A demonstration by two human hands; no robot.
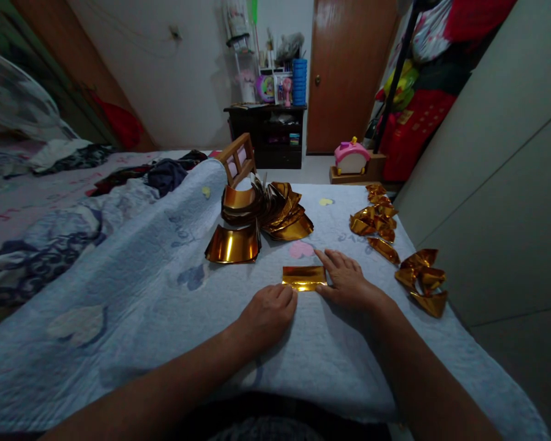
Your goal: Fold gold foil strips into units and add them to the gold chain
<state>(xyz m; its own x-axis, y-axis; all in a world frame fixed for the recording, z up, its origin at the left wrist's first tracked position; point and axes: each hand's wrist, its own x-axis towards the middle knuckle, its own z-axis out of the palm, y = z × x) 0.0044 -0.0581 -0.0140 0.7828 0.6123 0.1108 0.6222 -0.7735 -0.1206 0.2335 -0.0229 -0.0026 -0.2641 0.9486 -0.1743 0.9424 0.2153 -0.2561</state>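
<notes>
A small folded sheet of gold foil paper [303, 277] lies flat on the cloth-covered surface, its long side running left to right. At its lower left corner is my left hand [270, 313], fingers curled and pressed together on the edge. My right hand [348, 278] rests along the right end, with the thumb touching the lower right corner and the other fingers stretched out beyond the top edge. Behind the sheet lie a stack of loose gold foil sheets [233, 245] and a fanned pile of more foil [289, 220].
Several folded gold foil pieces [425, 278] lie along the right edge, with a heap of others [374, 217] farther back. A wooden frame [239, 160] stands behind the stack. The blue patterned cloth [165, 318] covers the surface. A pale cabinet [505, 202] borders the right side.
</notes>
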